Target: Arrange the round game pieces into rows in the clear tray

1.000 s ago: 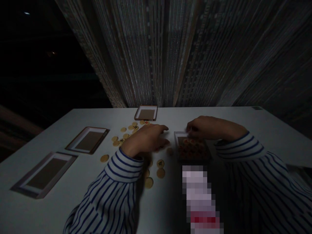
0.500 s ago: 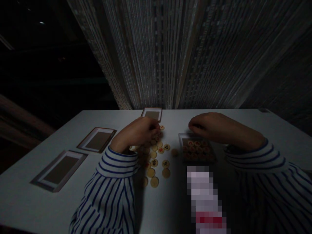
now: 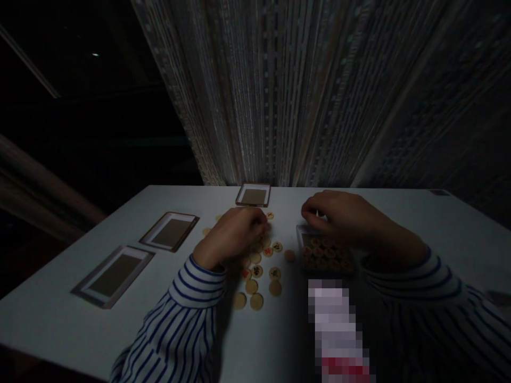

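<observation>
My left hand point(image 3: 235, 234) reaches over a scattered group of round wooden xiangqi pieces point(image 3: 256, 301), its fingers curled in close above them. Whether a piece is between those fingers is hidden. Some pieces show red or black characters, others a plain face. To the right, a shallow tray point(image 3: 300, 234) holds rows of xiangqi pieces point(image 3: 328, 253). Over its far edge hovers my right hand point(image 3: 343, 215), thumb and fingers brought together in a pinch; what they hold, if anything, cannot be made out. One plain piece point(image 3: 290, 256) lies just left of the tray.
Two shallow framed trays point(image 3: 170, 230) point(image 3: 114, 276) lie on the left of the white table point(image 3: 159, 340). Another tray point(image 3: 253, 194) sits at the back edge, before a string curtain point(image 3: 255, 96). A small dark flat item point(image 3: 439, 192) is at the far right corner.
The camera view has shifted slightly, so the table sits a little lower and to the right. My right hand has moved slightly left relative to the tray. Both hands stay closed.
</observation>
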Action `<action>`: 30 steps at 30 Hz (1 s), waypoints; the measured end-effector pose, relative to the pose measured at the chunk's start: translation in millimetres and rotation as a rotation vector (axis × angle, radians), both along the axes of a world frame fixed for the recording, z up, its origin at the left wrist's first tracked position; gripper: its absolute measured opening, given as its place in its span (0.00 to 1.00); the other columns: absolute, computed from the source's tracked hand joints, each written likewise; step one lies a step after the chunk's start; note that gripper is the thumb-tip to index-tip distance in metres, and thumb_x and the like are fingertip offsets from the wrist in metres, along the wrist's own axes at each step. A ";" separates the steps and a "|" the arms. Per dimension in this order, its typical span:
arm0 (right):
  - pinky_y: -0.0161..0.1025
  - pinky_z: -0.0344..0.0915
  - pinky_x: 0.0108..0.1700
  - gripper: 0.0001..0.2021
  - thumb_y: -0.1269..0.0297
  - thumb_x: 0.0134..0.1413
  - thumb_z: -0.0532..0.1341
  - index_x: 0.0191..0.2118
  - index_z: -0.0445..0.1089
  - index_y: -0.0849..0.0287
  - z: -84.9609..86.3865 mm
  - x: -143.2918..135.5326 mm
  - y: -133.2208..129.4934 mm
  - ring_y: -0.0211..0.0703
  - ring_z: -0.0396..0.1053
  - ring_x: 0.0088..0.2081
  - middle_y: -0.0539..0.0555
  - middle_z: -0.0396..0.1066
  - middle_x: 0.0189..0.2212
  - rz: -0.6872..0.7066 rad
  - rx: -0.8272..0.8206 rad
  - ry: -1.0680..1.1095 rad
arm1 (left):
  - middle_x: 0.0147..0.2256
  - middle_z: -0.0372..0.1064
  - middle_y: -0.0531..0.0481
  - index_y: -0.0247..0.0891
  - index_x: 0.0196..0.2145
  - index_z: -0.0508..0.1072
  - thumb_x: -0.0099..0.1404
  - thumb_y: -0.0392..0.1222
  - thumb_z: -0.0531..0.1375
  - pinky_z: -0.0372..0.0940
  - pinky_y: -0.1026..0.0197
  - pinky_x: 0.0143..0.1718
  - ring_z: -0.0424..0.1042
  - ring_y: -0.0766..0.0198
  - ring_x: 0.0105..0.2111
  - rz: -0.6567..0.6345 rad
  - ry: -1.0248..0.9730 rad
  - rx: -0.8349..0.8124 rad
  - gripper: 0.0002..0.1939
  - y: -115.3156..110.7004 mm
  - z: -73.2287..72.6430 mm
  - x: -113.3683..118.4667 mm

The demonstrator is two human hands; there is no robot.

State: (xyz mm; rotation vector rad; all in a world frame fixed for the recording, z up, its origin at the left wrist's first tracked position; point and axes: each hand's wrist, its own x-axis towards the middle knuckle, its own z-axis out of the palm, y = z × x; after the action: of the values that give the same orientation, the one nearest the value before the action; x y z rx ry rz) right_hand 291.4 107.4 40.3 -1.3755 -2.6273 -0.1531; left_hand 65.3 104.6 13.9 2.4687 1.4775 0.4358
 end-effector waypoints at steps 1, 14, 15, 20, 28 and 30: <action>0.38 0.57 0.36 0.12 0.64 0.54 0.50 0.36 0.71 0.59 -2.4 -1.5 0.4 0.44 0.67 0.35 0.55 0.72 0.34 0.005 -0.003 -0.023 | 0.36 0.73 0.49 0.39 0.37 0.73 0.62 0.43 0.52 0.61 0.61 0.38 0.70 0.60 0.37 0.019 0.001 0.008 0.11 -2.9 -6.5 -0.3; 0.38 0.56 0.33 0.14 0.65 0.56 0.48 0.35 0.71 0.59 -30.0 -21.2 9.6 0.45 0.67 0.35 0.57 0.71 0.33 0.037 -0.052 -0.239 | 0.41 0.67 0.46 0.39 0.37 0.72 0.57 0.46 0.60 0.58 0.52 0.47 0.64 0.54 0.45 0.019 0.134 0.053 0.11 -23.8 -63.0 6.7; 0.38 0.56 0.32 0.14 0.64 0.56 0.48 0.35 0.71 0.59 -31.1 -21.7 10.0 0.45 0.67 0.35 0.57 0.71 0.33 0.036 -0.053 -0.247 | 0.42 0.66 0.45 0.39 0.35 0.72 0.56 0.46 0.61 0.58 0.51 0.47 0.63 0.54 0.45 0.025 0.132 0.061 0.11 -23.9 -64.4 6.9; 0.38 0.56 0.31 0.14 0.64 0.57 0.48 0.36 0.71 0.58 -35.6 -22.7 11.8 0.45 0.67 0.34 0.57 0.71 0.34 0.043 -0.055 -0.282 | 0.46 0.62 0.44 0.39 0.33 0.73 0.57 0.47 0.60 0.57 0.50 0.49 0.60 0.52 0.48 0.061 0.090 0.099 0.10 -22.7 -69.5 6.4; 0.38 0.54 0.29 0.14 0.65 0.56 0.48 0.36 0.71 0.59 -39.7 -22.3 13.6 0.44 0.67 0.32 0.57 0.70 0.32 0.093 -0.036 -0.272 | 0.45 0.62 0.43 0.38 0.32 0.74 0.56 0.46 0.60 0.58 0.50 0.49 0.60 0.52 0.47 0.073 0.075 0.089 0.10 -21.4 -70.2 5.7; 0.38 0.54 0.28 0.13 0.65 0.56 0.49 0.35 0.71 0.58 -39.5 -22.6 13.3 0.44 0.67 0.32 0.56 0.70 0.31 0.089 -0.034 -0.271 | 0.45 0.62 0.43 0.38 0.32 0.74 0.56 0.46 0.60 0.57 0.50 0.49 0.60 0.52 0.47 0.072 0.066 0.088 0.10 -21.7 -70.4 6.0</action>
State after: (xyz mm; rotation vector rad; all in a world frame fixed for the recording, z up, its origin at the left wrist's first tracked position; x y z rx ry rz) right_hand 268.9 120.7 0.7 -1.3281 -2.9177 -0.3047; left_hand 71.3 82.9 -56.5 2.5267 1.6100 0.4454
